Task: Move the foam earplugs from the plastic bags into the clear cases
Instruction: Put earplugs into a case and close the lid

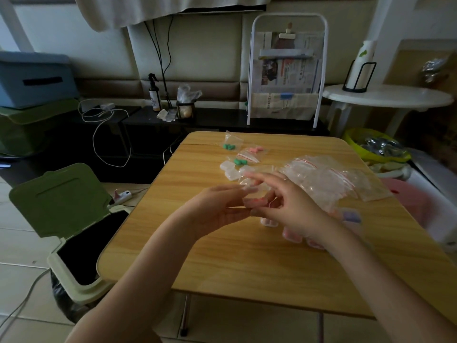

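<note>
Above the middle of the wooden table point(247, 256), my left hand point(217, 209) and my right hand point(294, 206) meet around a small clear plastic bag point(252, 184) with pink foam earplugs point(254, 202) in it. Both hands pinch this bag between fingertips. Farther back lie three small bags: one with green earplugs point(228, 146), one with pink earplugs point(256, 149) and another with green earplugs point(239, 161). Empty clear cases point(228, 169) lie beside them. Under my right wrist sit filled cases with pink earplugs point(268, 222) and a purple one point(351, 216).
A heap of empty zip bags point(329, 177) covers the table's right side. An open green lidded bin point(74, 219) stands at the table's left edge. A newspaper rack point(286, 70), a spray bottle point(154, 95) and a white round table point(385, 97) stand behind.
</note>
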Demonstrator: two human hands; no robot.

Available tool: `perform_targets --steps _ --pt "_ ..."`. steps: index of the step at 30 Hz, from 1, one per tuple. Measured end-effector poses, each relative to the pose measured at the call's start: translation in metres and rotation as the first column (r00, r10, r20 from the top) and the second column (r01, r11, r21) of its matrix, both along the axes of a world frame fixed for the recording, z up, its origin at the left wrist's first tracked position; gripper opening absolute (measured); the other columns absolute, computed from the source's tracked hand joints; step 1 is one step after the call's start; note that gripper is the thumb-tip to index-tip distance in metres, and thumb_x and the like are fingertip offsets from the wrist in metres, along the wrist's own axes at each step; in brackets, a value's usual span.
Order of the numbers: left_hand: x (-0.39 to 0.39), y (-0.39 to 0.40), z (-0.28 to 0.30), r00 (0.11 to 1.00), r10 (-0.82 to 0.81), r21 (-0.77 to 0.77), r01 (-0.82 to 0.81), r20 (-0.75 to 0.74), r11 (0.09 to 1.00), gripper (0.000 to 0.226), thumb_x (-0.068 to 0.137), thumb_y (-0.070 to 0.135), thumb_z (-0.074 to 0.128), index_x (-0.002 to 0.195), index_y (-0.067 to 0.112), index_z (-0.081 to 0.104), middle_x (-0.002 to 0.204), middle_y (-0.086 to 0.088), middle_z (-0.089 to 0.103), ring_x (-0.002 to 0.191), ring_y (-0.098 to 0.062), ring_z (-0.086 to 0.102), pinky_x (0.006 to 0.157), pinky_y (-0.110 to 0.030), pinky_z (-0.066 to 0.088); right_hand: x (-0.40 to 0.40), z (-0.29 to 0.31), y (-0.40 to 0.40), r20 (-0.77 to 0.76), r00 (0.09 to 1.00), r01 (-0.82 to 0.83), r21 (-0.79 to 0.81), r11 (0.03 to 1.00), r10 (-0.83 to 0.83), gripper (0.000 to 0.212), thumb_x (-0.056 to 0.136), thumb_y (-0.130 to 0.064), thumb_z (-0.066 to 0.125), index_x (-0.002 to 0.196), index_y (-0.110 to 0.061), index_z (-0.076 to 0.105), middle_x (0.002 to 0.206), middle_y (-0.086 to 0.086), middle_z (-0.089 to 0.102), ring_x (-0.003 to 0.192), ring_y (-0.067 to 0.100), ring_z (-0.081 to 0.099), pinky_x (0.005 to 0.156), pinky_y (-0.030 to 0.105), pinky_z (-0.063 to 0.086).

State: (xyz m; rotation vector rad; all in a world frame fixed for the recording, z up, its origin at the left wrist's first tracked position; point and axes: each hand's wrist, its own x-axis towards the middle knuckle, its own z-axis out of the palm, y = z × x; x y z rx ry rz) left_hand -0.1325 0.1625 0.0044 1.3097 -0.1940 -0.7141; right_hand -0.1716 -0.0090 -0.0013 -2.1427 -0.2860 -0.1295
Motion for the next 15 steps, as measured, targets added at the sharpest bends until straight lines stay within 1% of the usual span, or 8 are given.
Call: perform_targets --steps 1,3,5,6,8,11,13,15 --pt "0.0002 0.0000 -0.0005 1.000 -0.021 0.011 0.021 0.017 1.000 0.033 0.085 0.017 0.061 0.116 0.005 0.063 0.118 -0.019 0.066 0.110 -0.027 0.063 0.093 -0.031 0.053 -0.0009 -0.0001 0.0003 0.016 1.000 -0.003 0.003 1.000 0.003 0.054 0.077 -0.017 0.077 0.121 -0.043 0.060 0.118 -0.017 0.050 0.087 0.016 0.060 0.069 0.028 0.058" --pt "0.0015 0.0006 -0.0006 0.999 -0.039 0.012 0.039 0.028 0.999 0.034 0.086 0.012 0.062 0.118 0.001 0.061 0.119 -0.017 0.066 0.110 -0.025 0.063 0.092 -0.028 0.053 -0.0021 -0.0006 0.0008 0.078 0.997 0.019 -0.005 1.000 -0.018 0.033 0.080 -0.019 0.074 0.106 -0.038 0.068 0.111 -0.018 0.055 0.085 0.011 0.059 0.067 0.020 0.055" --pt "0.0027 0.0009 -0.0002 0.999 -0.045 0.006 0.045 0.023 0.999 0.035 0.085 0.011 0.063 0.118 -0.001 0.059 0.118 -0.016 0.066 0.110 -0.024 0.063 0.091 -0.027 0.053 -0.0023 -0.0012 -0.0003 0.131 0.989 0.066 0.001 0.998 -0.066 0.024 0.081 -0.023 0.072 0.103 -0.033 0.070 0.101 -0.015 0.061 0.079 0.005 0.059 0.065 0.012 0.050" --pt "0.0032 0.0009 -0.0002 0.999 -0.050 -0.003 0.050 0.021 0.999 0.034 0.086 0.010 0.062 0.118 -0.001 0.059 0.118 -0.017 0.066 0.111 -0.025 0.063 0.091 -0.027 0.053 -0.0022 -0.0009 -0.0008 0.142 0.985 0.094 0.009 0.996 -0.094 0.024 0.081 -0.023 0.071 0.103 -0.030 0.071 0.095 -0.014 0.062 0.074 0.005 0.060 0.063 0.011 0.049" --pt "0.0037 0.0003 -0.0003 0.998 -0.057 -0.020 0.057 0.015 0.998 0.034 0.088 0.008 0.061 0.120 -0.003 0.058 0.118 -0.018 0.066 0.110 -0.025 0.063 0.090 -0.027 0.053 -0.0013 -0.0005 -0.0021 0.163 0.977 0.134 0.024 0.991 -0.136 0.022 0.080 -0.021 0.073 0.101 -0.028 0.072 0.090 -0.013 0.064 0.068 0.009 0.062 0.060 0.012 0.049" --pt "0.0044 -0.0019 -0.0020 0.998 -0.066 -0.035 0.066 0.011 0.997 0.032 0.089 0.007 0.059 0.118 -0.005 0.059 0.113 -0.019 0.067 0.105 -0.023 0.065 0.087 -0.025 0.054 0.0001 -0.0020 -0.0021 0.163 0.975 0.146 0.046 0.988 -0.151 0.023 0.080 -0.015 0.074 0.098 -0.029 0.072 0.092 -0.012 0.067 0.074 0.013 0.066 0.070 0.022 0.056" --pt "0.0037 -0.0032 -0.0025 0.999 -0.045 -0.030 0.046 0.026 0.998 0.031 0.088 0.008 0.060 0.116 -0.004 0.061 0.110 -0.017 0.068 0.102 -0.022 0.066 0.085 -0.024 0.055 0.0009 -0.0024 -0.0023 0.115 0.985 0.120 0.069 0.990 -0.127 0.025 0.081 -0.018 0.073 0.102 -0.032 0.071 0.092 -0.011 0.069 0.076 0.016 0.069 0.073 0.031 0.059" --pt "0.0035 -0.0028 -0.0019 0.997 -0.003 0.031 0.000 0.080 1.000 0.033 0.083 0.010 0.066 0.114 0.000 0.063 0.109 -0.015 0.070 0.102 -0.020 0.067 0.086 -0.024 0.055 0.0006 -0.0018 -0.0048 0.054 0.996 0.061 0.060 0.996 -0.064 0.033 0.082 -0.026 0.071 0.112 -0.039 0.067 0.100 -0.011 0.071 0.085 0.012 0.069 0.079 0.031 0.059"
